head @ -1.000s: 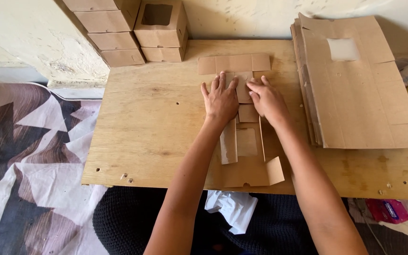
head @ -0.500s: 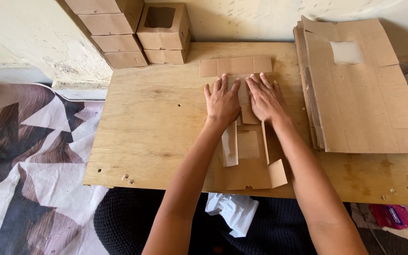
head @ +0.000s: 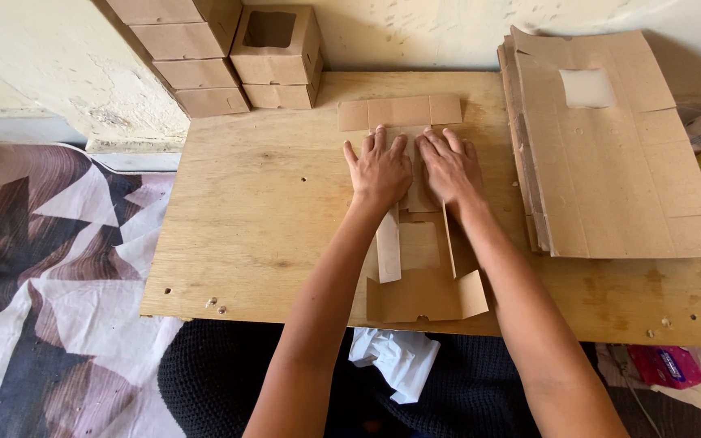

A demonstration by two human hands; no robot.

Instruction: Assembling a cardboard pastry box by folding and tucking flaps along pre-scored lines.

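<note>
A flat brown cardboard box blank [head: 415, 243] with a window lies on the wooden board [head: 261, 203], running from the near edge toward the wall. My left hand [head: 378, 170] and my right hand [head: 448, 166] rest side by side, palms down, fingers spread, pressing on the blank's middle panels. Its far flaps [head: 399, 112] lie flat beyond my fingertips. Side panels stand up slightly near my wrists, and the near flaps [head: 425, 296] lie at the board's front edge.
A stack of flat cardboard blanks [head: 610, 154] lies on the board's right side. Folded brown boxes [head: 277, 53] are piled against the wall at the back left. A patterned cloth [head: 50, 276] covers the floor on the left. White paper [head: 395, 357] lies on my lap.
Both hands stay pressed on the blank in almost the same place; only the view has shifted slightly.
</note>
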